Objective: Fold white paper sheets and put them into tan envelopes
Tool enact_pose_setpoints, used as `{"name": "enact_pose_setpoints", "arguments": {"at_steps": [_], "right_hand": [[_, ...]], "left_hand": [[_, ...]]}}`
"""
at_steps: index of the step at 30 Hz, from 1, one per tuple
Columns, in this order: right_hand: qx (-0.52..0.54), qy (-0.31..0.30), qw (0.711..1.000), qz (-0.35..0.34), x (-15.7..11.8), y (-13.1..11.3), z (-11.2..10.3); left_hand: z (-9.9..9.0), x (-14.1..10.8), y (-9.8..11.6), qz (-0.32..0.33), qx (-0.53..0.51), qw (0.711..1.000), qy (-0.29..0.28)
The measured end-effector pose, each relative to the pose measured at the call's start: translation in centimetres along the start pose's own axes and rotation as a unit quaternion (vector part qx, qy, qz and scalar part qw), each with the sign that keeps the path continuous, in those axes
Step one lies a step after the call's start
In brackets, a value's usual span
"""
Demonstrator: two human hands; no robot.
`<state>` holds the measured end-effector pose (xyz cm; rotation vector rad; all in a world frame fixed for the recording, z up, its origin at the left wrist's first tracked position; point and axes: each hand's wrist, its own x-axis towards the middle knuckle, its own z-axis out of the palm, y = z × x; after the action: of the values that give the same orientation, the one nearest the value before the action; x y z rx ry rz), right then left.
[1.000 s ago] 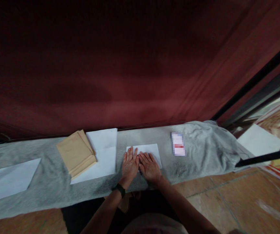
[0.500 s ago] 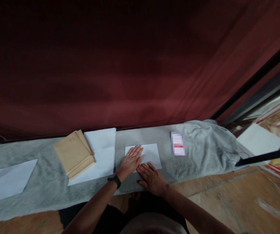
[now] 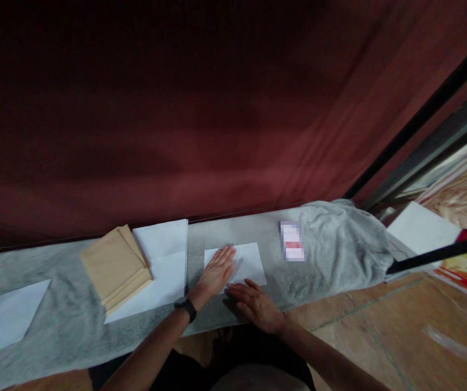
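Observation:
A small white sheet of paper (image 3: 250,263) lies on the grey cloth in front of me. My left hand (image 3: 216,270), with a dark band at the wrist, rests flat on its left part, fingers extended. Near the sheet's lower edge is my right hand (image 3: 256,305), its fingers stretched out to the left; whether they touch the paper is hard to tell. Left of the hands, brown envelopes (image 3: 113,263) overlap a stack of larger white sheets (image 3: 168,260). To the right lies a blurred pink and white item (image 3: 292,241).
Another white sheet (image 3: 7,315) lies at the far left of the grey cloth (image 3: 335,250). A dark red surface (image 3: 217,136) rises behind it. Black bars (image 3: 441,252) cross the right side, near a white panel (image 3: 423,228) and tiled floor (image 3: 364,326).
My right hand has shifted slightly down from the sheet, its fingers pointing more to the left. My left hand stays on the paper. The whole view has shifted slightly.

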<state>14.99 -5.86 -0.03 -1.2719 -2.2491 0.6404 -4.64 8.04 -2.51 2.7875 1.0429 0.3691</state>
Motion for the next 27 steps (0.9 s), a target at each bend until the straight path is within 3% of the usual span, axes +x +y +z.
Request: {"name": "enact_pose_setpoints", "arguments": {"at_steps": [4,10,17,22,25,27], "right_hand": [[0.042,0.080,0.994,0.062,1.5,2.7,-1.3],[-0.129,-0.022,0.991,0.010,4.8,6.5,-2.1],[-0.212,0.023,0.975,0.065,8.0,9.4,-3.0],[-0.215,0.078,0.967,0.113,8.7,9.3,-3.4],[-0.212,0.087,0.967,0.111,6.7,7.6,-2.1],[-0.207,0.069,0.974,0.065,4.4,6.1,-0.9]], "left_hand": [[-0.5,-2.5,2.5,0.077,-0.003,0.996,-0.048],[-1.6,-3.1,3.3,0.132,0.027,0.989,-0.057],[-2.4,-3.2,3.2,0.162,0.024,0.982,-0.095],[-2.9,-3.1,3.1,0.164,-0.006,0.981,-0.106],[-3.0,-3.1,3.2,0.155,-0.011,0.981,-0.114],[-3.0,-3.2,3.3,0.150,-0.008,0.982,-0.115]]}}
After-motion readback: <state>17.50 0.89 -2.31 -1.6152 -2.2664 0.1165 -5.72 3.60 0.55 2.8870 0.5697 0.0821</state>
